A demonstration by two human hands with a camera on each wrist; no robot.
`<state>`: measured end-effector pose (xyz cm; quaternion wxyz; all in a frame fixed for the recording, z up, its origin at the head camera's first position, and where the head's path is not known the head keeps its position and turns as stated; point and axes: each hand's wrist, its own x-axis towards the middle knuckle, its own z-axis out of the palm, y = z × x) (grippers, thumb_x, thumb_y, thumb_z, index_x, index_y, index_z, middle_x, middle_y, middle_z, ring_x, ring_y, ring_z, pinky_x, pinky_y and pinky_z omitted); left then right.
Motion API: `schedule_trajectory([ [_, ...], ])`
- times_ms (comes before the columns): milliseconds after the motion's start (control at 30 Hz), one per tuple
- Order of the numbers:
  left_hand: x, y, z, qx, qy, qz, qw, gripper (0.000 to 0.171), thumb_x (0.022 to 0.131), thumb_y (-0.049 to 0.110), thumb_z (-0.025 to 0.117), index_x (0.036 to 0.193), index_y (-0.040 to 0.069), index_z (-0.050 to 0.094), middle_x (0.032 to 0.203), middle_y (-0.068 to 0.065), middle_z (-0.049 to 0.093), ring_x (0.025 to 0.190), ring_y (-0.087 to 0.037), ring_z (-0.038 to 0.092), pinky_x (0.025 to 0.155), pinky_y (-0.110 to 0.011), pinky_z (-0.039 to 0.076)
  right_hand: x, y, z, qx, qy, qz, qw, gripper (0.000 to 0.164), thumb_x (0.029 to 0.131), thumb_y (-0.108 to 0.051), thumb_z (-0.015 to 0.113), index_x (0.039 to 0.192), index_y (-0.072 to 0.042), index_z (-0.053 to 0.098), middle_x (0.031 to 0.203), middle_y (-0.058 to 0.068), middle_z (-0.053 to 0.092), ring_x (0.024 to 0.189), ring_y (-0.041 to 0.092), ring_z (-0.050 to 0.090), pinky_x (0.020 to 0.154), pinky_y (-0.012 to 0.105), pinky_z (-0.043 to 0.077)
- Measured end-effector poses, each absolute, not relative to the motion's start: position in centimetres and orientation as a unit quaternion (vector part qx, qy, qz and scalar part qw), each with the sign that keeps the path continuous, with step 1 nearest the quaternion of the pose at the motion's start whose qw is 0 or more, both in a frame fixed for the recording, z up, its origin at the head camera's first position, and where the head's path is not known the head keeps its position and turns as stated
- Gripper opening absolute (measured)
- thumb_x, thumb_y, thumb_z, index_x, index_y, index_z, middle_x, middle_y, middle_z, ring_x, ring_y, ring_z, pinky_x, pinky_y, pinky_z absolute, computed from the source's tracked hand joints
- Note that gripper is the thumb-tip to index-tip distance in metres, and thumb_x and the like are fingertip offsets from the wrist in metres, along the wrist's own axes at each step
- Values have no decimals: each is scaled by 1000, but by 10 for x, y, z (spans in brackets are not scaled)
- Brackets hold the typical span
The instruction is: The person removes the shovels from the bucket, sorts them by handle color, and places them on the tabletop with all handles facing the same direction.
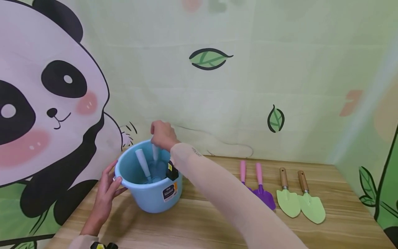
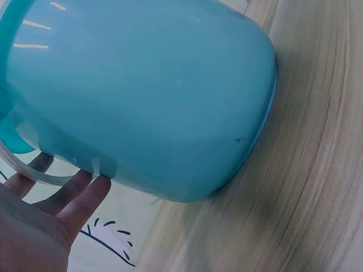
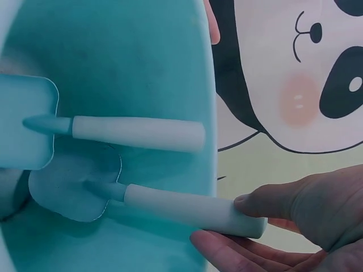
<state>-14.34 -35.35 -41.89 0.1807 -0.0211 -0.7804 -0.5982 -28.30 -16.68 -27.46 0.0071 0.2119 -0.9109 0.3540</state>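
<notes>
A light-blue plastic bucket (image 1: 149, 197) stands on the wooden table, with a label on its front. My left hand (image 1: 107, 195) touches the bucket's left side, fingers spread; in the left wrist view its fingertips lie on the wall beside a pale carrying handle (image 2: 37, 174). Over the far rim, my right hand (image 1: 163, 135) pinches the end of a trowel's pale handle (image 3: 187, 209) between thumb and fingers. That trowel's blue blade (image 3: 68, 190) is inside the bucket. Another blue trowel (image 3: 139, 133) with a pale handle leans beside it, overlapping its blade in the right wrist view.
Right of the bucket lie two purple trowels (image 1: 264, 197) with pink handles, partly behind my right forearm. Farther right are two green trowels (image 1: 288, 202) with wooden handles. A cloth backdrop (image 1: 217, 103) with a panda and leaves rises behind the table.
</notes>
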Motion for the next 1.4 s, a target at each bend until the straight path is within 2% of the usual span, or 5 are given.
schedule_trajectory([
  [300,-143,-353,-419,-19,-779,-600,182,58,110,27,43,163,23,21,163,-17,30,142,-33,42,85,-26,57,-285,-154,-255,237,-907,345,45,17,96,-14,73,110,-12,64,101,4,65,83,20,60,69,27,53],
  [500,-143,-353,-419,-17,-780,-598,182,58,109,27,43,163,24,21,163,-17,30,143,-39,40,85,-26,57,-286,-143,-241,253,-899,350,68,19,97,-16,73,114,-14,64,109,4,67,86,19,61,73,26,56],
  [700,-143,-352,-419,-16,-780,-598,182,58,109,28,43,163,24,21,164,-16,30,144,-41,38,85,-27,57,-288,-132,-232,280,-885,360,90,18,97,-14,71,113,-12,64,105,6,68,84,21,62,70,26,56],
  [1033,-143,-353,-419,-25,-776,-601,189,58,109,26,43,163,19,21,164,-17,29,131,-8,50,85,-28,58,-290,-110,-220,318,-845,414,118,20,98,-16,69,118,-13,63,103,8,73,85,19,68,76,27,59],
  [1400,-142,-353,-419,-27,-771,-609,186,57,109,25,42,163,23,22,164,-18,29,130,-8,52,85,-27,58,-302,-83,-207,390,-767,473,188,21,97,-13,70,118,-10,65,104,7,74,86,16,72,81,25,59],
])
